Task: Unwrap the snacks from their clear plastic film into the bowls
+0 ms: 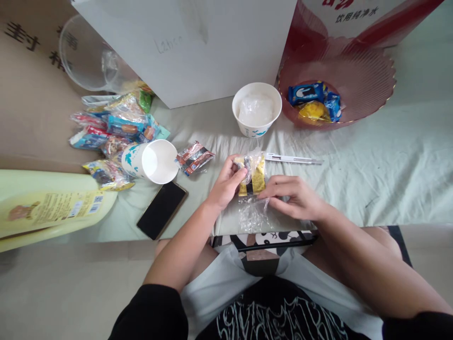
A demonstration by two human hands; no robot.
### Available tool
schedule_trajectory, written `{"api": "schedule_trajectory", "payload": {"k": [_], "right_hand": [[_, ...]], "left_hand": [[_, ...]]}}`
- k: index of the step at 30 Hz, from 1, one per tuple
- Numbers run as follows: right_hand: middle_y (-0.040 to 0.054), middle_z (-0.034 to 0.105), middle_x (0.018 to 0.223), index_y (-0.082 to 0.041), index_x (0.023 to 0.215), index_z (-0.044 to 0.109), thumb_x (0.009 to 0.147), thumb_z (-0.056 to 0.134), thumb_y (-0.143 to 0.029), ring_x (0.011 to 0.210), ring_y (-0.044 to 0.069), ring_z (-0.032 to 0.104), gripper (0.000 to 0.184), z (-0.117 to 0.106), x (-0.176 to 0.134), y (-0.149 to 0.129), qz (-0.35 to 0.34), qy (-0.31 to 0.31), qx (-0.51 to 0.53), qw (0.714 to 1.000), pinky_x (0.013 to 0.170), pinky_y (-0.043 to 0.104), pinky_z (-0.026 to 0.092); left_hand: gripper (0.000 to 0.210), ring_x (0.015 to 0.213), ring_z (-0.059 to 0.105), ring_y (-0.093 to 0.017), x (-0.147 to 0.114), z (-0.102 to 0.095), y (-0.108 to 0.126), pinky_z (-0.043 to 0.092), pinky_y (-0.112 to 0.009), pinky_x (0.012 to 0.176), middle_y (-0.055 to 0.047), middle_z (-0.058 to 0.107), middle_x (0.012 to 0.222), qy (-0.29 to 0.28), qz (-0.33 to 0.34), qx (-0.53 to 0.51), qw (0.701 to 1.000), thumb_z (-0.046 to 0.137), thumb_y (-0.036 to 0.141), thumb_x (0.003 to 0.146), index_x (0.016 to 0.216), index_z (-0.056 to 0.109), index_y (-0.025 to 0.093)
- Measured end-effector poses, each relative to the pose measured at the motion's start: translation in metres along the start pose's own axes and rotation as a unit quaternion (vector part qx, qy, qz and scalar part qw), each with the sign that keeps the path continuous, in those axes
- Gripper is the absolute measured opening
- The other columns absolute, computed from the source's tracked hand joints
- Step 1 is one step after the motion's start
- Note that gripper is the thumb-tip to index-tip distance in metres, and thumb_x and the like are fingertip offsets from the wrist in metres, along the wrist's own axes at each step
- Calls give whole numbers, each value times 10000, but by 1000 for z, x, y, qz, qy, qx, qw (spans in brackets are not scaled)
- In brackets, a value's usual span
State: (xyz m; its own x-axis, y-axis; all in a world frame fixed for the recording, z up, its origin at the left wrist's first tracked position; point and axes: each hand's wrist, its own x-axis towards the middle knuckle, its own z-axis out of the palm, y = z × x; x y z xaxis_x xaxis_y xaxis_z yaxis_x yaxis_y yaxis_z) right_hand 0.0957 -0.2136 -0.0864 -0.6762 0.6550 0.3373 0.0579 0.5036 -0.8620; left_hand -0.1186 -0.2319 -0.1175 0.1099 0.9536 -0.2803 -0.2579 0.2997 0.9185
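Observation:
A small yellow and dark snack packet (258, 178) with clear plastic around its top is held just above the cloth in front of me. My left hand (228, 182) grips its left side, thumb across the front. At the packet's lower right corner, the fingers of my right hand (292, 196) are pinched together. A crumpled clear plastic wrapper (252, 215) hangs or lies below the packet; whether it is joined to it I cannot tell. Just beyond my right hand lies a white utility knife (292, 158). A red-brown snack packet (195, 157) rests left of my left hand.
A white paper bowl (256, 130) holds clear plastic. A pink ribbed bowl (371, 89) contains blue and yellow packets. On the left are a tipped paper cup (136, 160), several snack packets (116, 123), a phone (163, 210) and a yellow bottle (53, 203). A white box (198, 52) stands behind.

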Motion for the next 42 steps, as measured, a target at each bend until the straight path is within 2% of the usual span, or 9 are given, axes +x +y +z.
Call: {"api": "schedule_trajectory", "payload": {"k": [3, 9, 13, 17, 22, 28, 35, 39, 42], "right_hand": [[36, 732, 792, -221, 961, 767, 999, 542, -275, 681, 136, 677, 234, -1, -3, -2, 13, 10, 1, 1000, 620, 281, 532], [29, 672, 842, -206, 1087, 669, 909, 661, -350, 714, 144, 642, 229, 9, -5, 8, 209, 205, -39, 955, 606, 269, 544], [100, 649, 1162, -207, 1362, 497, 862, 719, -446, 816, 153, 693, 597, 19, -5, 16, 253, 140, 78, 954, 637, 268, 595], [36, 650, 1001, -233, 1407, 430, 832, 769, -451, 731, 145, 685, 702, 21, -8, 19, 249, 85, 109, 959, 654, 282, 591], [35, 637, 943, -238, 1297, 458, 806, 779, -502, 753, 178, 657, 644, 24, -6, 19, 268, 128, 105, 949, 630, 321, 552], [49, 640, 960, -247, 1246, 500, 763, 800, -514, 764, 200, 622, 628, 29, -6, 18, 275, 176, 45, 944, 646, 361, 522], [32, 620, 944, -261, 1183, 508, 807, 766, -527, 789, 184, 599, 528, 29, -4, 17, 246, 195, 137, 939, 672, 346, 522], [38, 617, 991, -276, 1142, 500, 847, 729, -570, 874, 191, 610, 475, 30, -2, 17, 228, 217, 212, 925, 744, 350, 551], [41, 616, 1016, -284, 1155, 476, 846, 741, -547, 895, 194, 621, 484, 31, -2, 16, 233, 215, 218, 923, 743, 348, 555]], "left_hand": [[416, 924, 629, -147, 1, 0, -2, 522, -269, 834, 10, 639, 1008, 0, 8, -8, 1000, 729, 510, 866, 1179, 580, 281], [481, 854, 623, -137, 0, 2, 2, 522, -262, 786, 10, 634, 959, -28, 7, -14, 999, 764, 554, 839, 1193, 592, 277], [522, 929, 648, -173, -4, 3, 6, 536, -296, 839, -25, 676, 1040, -60, 26, 27, 997, 748, 582, 849, 1237, 597, 268], [551, 1074, 668, -227, -5, 2, 6, 545, -359, 958, -69, 694, 1188, -95, 33, 56, 993, 679, 587, 906, 1342, 576, 267], [779, 1313, 598, -332, -4, 1, 1, 492, -470, 1113, -146, 593, 1461, -111, 52, 88, 989, 639, 678, 890, 1505, 438, 246], [1245, 1463, 468, -423, -10, 5, 1, 413, -533, 1214, -185, 460, 1600, -148, 42, 89, 984, 878, 684, 620, 1604, 262, 233], [564, 1323, 621, -307, -11, 8, 3, 542, -425, 1079, -132, 672, 1393, -24, 74, 119, 990, 577, 591, 946, 1335, 611, 183], [474, 905, 730, -220, -10, 8, 1, 590, -297, 672, -91, 746, 973, 46, 31, 73, 996, 500, 602, 959, 1034, 672, 167], [513, 753, 674, -173, -9, 7, -1, 542, -266, 593, -50, 679, 832, 56, 44, 64, 995, 514, 680, 922, 954, 632, 182]]}}
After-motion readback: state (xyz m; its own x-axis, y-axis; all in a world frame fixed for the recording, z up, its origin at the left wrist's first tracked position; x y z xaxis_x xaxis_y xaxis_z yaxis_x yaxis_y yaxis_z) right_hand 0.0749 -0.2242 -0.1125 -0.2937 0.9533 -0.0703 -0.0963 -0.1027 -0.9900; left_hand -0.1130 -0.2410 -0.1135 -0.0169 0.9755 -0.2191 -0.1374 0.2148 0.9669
